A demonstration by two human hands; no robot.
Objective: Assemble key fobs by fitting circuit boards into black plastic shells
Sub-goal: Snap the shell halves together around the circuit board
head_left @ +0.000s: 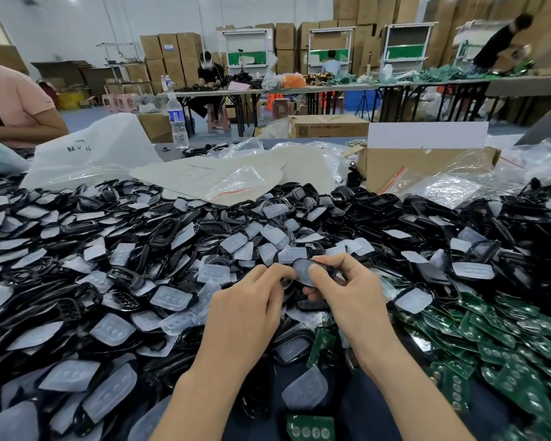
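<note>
The left hand (248, 310) and right hand (347, 292) share one oval black plastic shell (306, 271) with a translucent pad in it, each grip pinched shut on it between thumb and curled fingers. It is held just above the heap of loose black shells (172, 224) covering the tabletop (163, 155). Flat green circuit boards (506, 338) lie piled to the right.

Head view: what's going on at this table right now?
A person pinches one black shell, with a translucent button pad in it, between the left hand and right hand, above a deep heap of shells and pads. The right thumb presses on the pad. Green circuit boards lie piled to the right; no board shows in either hand.
</note>
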